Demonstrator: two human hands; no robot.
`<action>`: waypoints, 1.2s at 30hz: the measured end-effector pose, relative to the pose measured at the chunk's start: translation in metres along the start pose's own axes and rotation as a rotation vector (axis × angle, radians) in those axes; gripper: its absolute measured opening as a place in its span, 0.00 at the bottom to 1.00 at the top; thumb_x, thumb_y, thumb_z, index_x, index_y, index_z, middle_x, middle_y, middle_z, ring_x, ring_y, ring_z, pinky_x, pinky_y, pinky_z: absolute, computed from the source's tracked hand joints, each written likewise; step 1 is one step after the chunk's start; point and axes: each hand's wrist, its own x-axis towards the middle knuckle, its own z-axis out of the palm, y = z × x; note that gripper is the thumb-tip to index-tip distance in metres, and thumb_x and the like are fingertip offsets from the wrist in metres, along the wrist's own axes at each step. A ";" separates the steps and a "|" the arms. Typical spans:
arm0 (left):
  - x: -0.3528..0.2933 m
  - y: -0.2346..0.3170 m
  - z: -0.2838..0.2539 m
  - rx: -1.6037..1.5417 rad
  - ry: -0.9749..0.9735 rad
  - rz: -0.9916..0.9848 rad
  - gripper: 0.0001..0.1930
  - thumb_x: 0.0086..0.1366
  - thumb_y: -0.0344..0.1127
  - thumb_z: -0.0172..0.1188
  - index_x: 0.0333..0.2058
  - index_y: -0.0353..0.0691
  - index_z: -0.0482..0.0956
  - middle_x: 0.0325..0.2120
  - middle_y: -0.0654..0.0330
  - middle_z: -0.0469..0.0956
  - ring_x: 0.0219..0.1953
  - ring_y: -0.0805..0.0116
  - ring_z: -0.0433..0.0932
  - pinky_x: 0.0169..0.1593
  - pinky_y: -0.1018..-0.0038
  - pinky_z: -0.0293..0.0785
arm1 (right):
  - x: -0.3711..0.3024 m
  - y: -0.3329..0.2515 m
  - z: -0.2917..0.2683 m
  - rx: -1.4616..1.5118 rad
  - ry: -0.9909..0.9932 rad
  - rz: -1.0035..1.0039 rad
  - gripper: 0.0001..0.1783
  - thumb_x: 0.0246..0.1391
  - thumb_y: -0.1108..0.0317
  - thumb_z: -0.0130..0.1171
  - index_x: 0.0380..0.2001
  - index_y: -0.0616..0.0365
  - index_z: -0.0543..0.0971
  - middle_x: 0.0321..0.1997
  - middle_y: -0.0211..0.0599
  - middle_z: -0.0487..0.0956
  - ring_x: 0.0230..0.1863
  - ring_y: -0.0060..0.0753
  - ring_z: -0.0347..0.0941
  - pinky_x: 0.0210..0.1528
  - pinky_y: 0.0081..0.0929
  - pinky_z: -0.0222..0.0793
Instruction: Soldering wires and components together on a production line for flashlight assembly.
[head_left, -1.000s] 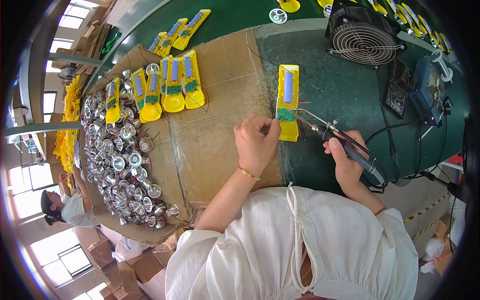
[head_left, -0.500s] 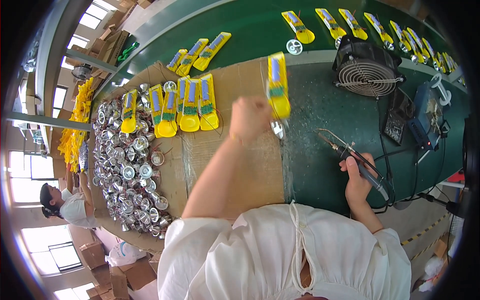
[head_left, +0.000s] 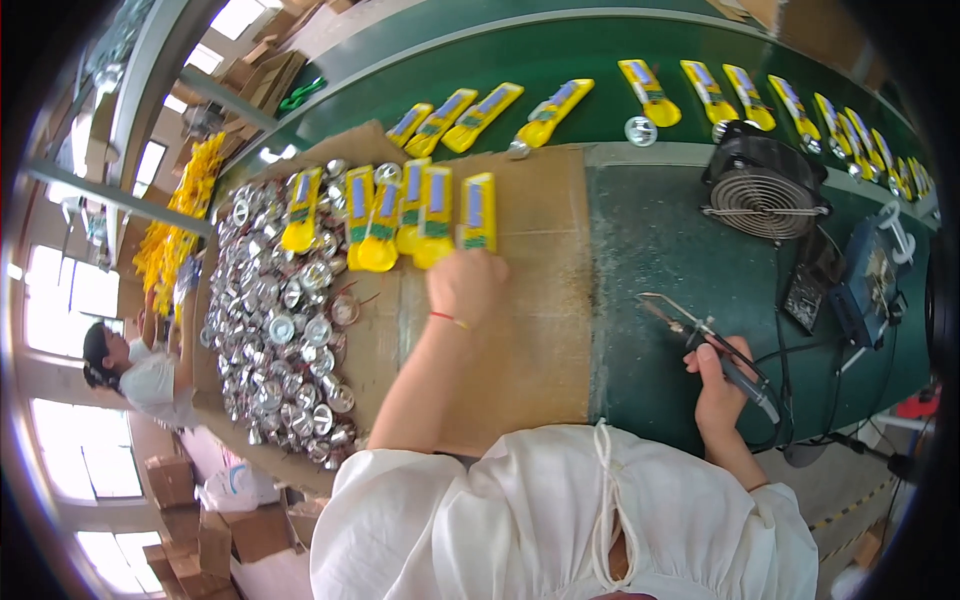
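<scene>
My left hand [head_left: 468,288] is closed round the lower end of a yellow plastic lamp housing [head_left: 479,208] on the cardboard, its fingers partly hidden and blurred. That housing carries a blue-violet cell and a green circuit board. Left of it lie several similar housings [head_left: 380,225], some overlapping. My right hand [head_left: 720,385] grips a soldering iron [head_left: 745,383] by its grey handle, with a thin curved metal guide at the tip. The tip points up and left over the green mat [head_left: 650,250], touching nothing.
Silver reflector cups [head_left: 280,330] are heaped at left on the cardboard [head_left: 530,330]. A green belt [head_left: 590,70] at the back bears several yellow housings. At right stand a black fan [head_left: 765,185] and a blue soldering station [head_left: 865,280] with trailing cables. A person [head_left: 145,370] works far left.
My left hand has moved left from a yellow housing to another on the cardboard. A housing with a silver cup now lies on the belt's near edge. The whole view has shifted.
</scene>
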 end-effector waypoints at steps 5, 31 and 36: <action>-0.061 0.046 0.010 -0.403 0.128 0.158 0.11 0.52 0.37 0.54 0.13 0.45 0.75 0.11 0.59 0.73 0.14 0.62 0.75 0.18 0.69 0.70 | -0.002 -0.003 0.004 0.015 0.015 -0.068 0.08 0.49 0.72 0.56 0.31 0.65 0.70 0.21 0.35 0.72 0.23 0.25 0.70 0.30 0.21 0.68; -0.060 -0.125 0.091 0.112 0.610 -0.380 0.05 0.53 0.34 0.53 0.25 0.44 0.78 0.31 0.67 0.76 0.48 0.66 0.69 0.54 0.59 0.55 | -0.023 -0.008 0.019 -0.014 -0.073 -0.029 0.09 0.50 0.72 0.56 0.32 0.66 0.70 0.22 0.36 0.73 0.24 0.24 0.71 0.30 0.19 0.68; -0.045 -0.138 0.093 0.205 0.403 -0.376 0.06 0.53 0.32 0.51 0.24 0.43 0.77 0.27 0.61 0.77 0.39 0.66 0.71 0.50 0.60 0.59 | -0.026 -0.007 0.019 0.025 -0.100 -0.017 0.09 0.50 0.72 0.56 0.32 0.65 0.70 0.22 0.36 0.73 0.24 0.24 0.71 0.30 0.19 0.68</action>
